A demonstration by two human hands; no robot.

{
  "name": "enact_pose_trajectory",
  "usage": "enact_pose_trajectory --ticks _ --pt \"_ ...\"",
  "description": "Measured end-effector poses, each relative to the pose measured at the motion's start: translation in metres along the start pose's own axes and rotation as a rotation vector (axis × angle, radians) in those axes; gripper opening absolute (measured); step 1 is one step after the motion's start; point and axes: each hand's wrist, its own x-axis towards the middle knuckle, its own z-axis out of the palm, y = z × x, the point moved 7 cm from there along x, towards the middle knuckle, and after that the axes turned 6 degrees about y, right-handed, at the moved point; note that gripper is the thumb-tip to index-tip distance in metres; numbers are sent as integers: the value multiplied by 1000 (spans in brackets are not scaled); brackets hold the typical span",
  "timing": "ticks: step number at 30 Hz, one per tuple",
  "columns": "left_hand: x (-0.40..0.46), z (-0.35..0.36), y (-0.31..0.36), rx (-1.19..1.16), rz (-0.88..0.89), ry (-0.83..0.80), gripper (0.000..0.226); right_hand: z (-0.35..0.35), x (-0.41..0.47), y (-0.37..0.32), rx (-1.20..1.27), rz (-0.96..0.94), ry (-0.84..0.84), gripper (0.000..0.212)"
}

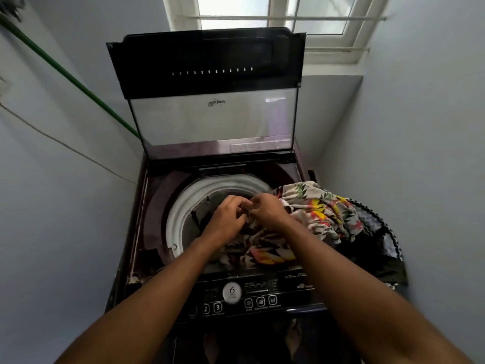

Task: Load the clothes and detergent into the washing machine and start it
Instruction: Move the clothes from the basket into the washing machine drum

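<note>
Both hands are bunched together right over the drum opening, working on the same bit of patterned cloth (312, 211). The left hand (228, 215) has its fingers curled in, pinching a fold of the cloth near the middle of the opening, and the right hand (267, 210) is knuckles-up just beside it, fingers also curled round the fabric, so the fingertips of the two nearly touch. Can't really see the thumbs, they're tucked under. The cloth is a white print with red, yellow and green shapes; part of it hangs down into the drum (189, 227) on the near right side, and the rest is heaped over the right edge of the washer (147, 206), still outside. Under that heap, further right, there's a dark garment with a black-and-white zigzag trim (378, 222) draped off the machine's side. The drum has a white rim ring and looks mostly grey inside on the left; too dark to tell what else is in there. The lid (210, 101) stands upright at the far side, glass panel facing us. Nearest is the control panel (236, 298) with a round dial and a row of buttons. Window (275, 14) up top, green pipe (70, 77) running along the left wall.
</note>
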Motion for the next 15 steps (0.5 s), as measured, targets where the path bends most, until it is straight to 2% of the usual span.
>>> enact_pose_trajectory --ticks 3,5,7,9,12,14,15 --pt "14 23 28 16 78 -69 27 -40 0 19 -181 -76 207 34" --pt "22 43 53 4 149 -80 27 -64 -6 50 -277 -7 274 51" --pt "28 65 74 -8 194 -120 39 -77 -14 88 -300 128 277 77" --pt "31 93 91 30 214 -231 65 -80 -23 127 -248 277 229 100" --pt "32 130 102 233 241 -366 103 -68 -32 172 17 434 141 124" --pt "33 146 105 332 241 -402 106 -64 -32 181 172 462 137 130" --pt "32 151 105 355 236 -403 104 -63 -29 182 203 459 140 126"
